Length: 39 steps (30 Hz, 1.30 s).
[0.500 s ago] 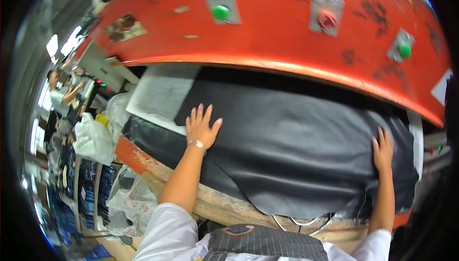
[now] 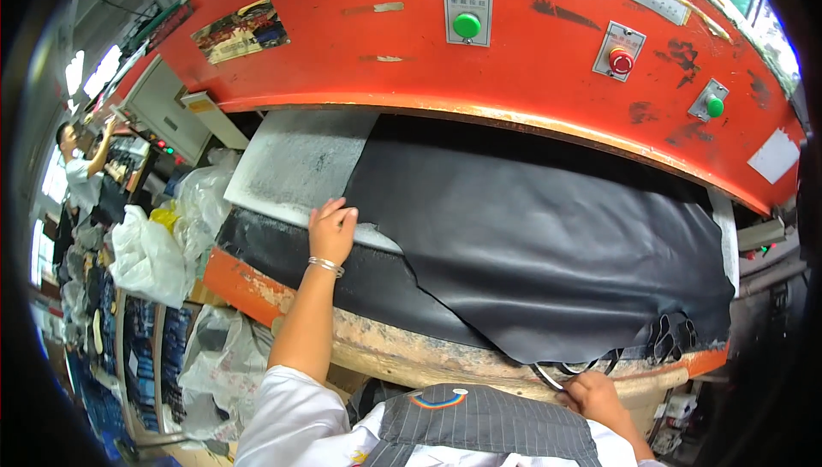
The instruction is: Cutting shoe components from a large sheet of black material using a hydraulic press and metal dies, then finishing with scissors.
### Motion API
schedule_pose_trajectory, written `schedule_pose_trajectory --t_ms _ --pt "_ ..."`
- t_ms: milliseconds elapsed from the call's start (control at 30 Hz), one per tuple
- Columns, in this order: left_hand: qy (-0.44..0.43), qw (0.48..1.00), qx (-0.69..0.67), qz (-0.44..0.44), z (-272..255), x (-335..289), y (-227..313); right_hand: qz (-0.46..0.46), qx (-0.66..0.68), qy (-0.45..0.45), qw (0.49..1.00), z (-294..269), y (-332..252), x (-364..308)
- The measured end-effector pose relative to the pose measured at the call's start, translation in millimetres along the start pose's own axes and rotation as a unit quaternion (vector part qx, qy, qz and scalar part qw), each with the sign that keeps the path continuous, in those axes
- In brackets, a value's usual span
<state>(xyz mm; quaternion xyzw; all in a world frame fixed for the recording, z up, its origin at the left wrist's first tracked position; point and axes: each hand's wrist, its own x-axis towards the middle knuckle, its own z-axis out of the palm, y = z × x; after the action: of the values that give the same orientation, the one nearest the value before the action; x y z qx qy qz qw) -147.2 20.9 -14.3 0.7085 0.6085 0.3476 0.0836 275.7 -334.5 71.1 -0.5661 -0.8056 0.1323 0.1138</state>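
Observation:
A large sheet of black leather (image 2: 531,227) lies across the press bed, its front edge drooping toward me. My left hand (image 2: 331,234) is beside the leather's left edge, over the front of a pale cutting board (image 2: 291,159). Its fingers look slightly bent and apart, with nothing visible in them. Low at the front, my right hand (image 2: 592,397) is closed on a curved metal strip (image 2: 546,376) that looks like part of a cutting die. Most of that die is hidden under the leather and behind my fingers.
Above the bed spans a red press beam (image 2: 531,82) with a green button (image 2: 467,26), a red button (image 2: 621,60) and another green button (image 2: 714,107). Black looped strips (image 2: 672,336) lie at the right front. White plastic bags (image 2: 150,253) and a person (image 2: 84,172) are at the left.
My right hand has come off the leather's right side and moved down to the metal strip. My left hand has slid off the leather onto the board's edge. The leather now lies farther right.

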Motion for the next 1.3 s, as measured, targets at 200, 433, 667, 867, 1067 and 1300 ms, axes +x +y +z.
schedule_pose_trajectory --t_ms 200,433,667,867,1067,1300 --pt "-0.062 0.990 0.027 0.120 4 57 -60 0.169 -0.008 -0.048 0.984 -32 -73 38" --pt "-0.083 0.978 -0.030 0.187 2 76 -106 0.433 0.146 -0.014 0.890 -119 -202 97" --pt "-0.098 0.981 -0.015 0.169 -10 80 -129 0.204 0.062 0.047 0.976 -59 -195 247" --pt "-0.095 0.981 -0.030 0.166 -5 79 -123 -0.057 -0.048 0.193 0.978 81 -141 382" --pt "-0.118 0.980 -0.014 0.162 -9 78 -120 -0.077 -0.068 0.206 0.973 132 -123 432" --pt "-0.088 0.981 -0.061 0.163 3 87 -116 -0.024 -0.100 0.188 0.977 149 -116 447"
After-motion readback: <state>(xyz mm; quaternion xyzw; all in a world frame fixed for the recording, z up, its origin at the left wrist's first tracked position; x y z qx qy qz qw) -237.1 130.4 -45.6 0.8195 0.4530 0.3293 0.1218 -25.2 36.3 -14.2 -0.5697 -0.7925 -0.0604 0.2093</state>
